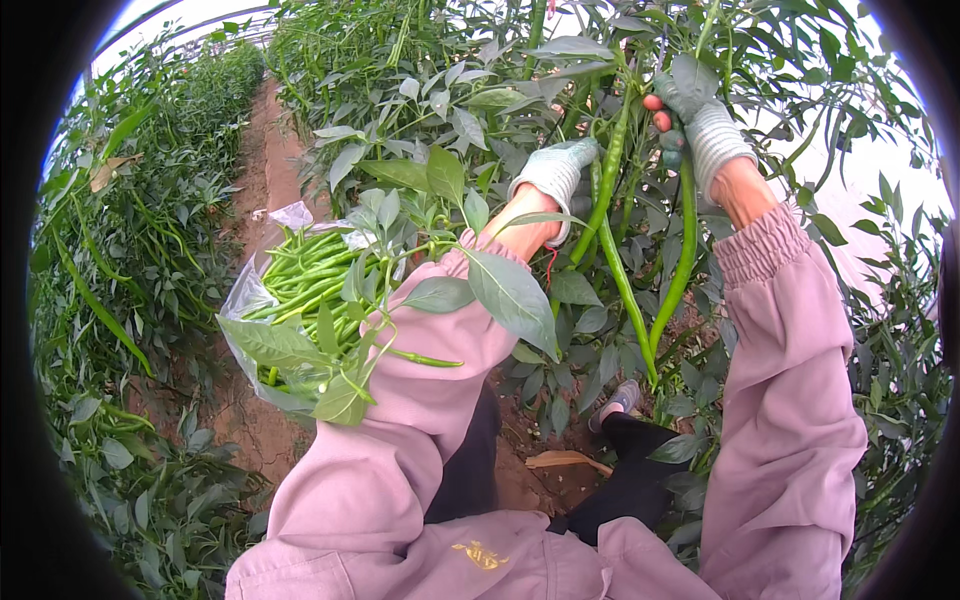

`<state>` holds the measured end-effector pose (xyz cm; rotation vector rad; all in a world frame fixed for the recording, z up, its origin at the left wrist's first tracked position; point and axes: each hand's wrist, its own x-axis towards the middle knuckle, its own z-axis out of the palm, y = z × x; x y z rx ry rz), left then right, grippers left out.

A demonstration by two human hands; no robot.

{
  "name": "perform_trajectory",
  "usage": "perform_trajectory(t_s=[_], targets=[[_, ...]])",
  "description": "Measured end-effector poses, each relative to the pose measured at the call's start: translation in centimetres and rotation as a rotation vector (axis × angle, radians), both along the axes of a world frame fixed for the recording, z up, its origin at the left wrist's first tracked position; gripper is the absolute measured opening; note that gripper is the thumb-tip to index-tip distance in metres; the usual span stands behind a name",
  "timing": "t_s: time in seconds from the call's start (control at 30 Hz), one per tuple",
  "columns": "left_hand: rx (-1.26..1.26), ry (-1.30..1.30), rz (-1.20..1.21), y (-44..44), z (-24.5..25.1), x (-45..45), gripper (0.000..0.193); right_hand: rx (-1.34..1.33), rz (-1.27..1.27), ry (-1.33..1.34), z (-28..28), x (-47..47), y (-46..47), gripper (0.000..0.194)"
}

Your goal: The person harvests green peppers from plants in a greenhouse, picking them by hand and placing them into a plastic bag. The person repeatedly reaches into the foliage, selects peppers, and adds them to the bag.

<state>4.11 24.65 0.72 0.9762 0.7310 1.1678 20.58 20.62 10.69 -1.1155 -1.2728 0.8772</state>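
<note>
My left hand (pixel 559 172), in a pale knit glove with a green coating, reaches among the pepper plants beside long green chili peppers (pixel 613 165); its fingers are mostly hidden by leaves and peppers. Higher and to the right, my right hand (pixel 690 124) wears a similar glove with reddish fingertips showing. Its fingers are bent near the stems, with a long green pepper (pixel 685 247) hanging just below them. Whether those fingers hold a stem cannot be told. Left of my left forearm, a clear plastic bag (pixel 251 292) holds many picked green chili peppers (pixel 311 277).
A leafy pepper branch (pixel 442 292) crosses over my left sleeve and the bag. Another row of pepper plants (pixel 142 247) lines the left, beyond a bare soil path (pixel 274 142). Below lie my shoe (pixel 622 397) and a dry leaf (pixel 566 459).
</note>
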Motion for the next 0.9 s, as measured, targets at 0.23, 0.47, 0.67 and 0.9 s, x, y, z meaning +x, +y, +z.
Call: perform_trajectory(t_s=[0.23,0.47,0.67,0.9], targets=[[0.143,0.129,0.019,1.6,-0.2,-0.6,0.038,-0.032,-0.029,0.052,-8.7,0.9,-3.7,0.023],[0.09,0.144,-0.102,2.0,0.1,-1.7,0.028,0.007,-0.18,-0.203,-12.1,-0.7,0.3,0.036],[0.09,0.151,-0.13,2.0,0.1,-2.6,0.028,0.096,-0.189,-0.291,-10.9,-0.7,1.4,0.039],[0.142,0.26,0.001,3.1,0.0,-2.7,0.031,-0.126,-0.326,-0.65,-8.2,2.4,0.2,0.04]])
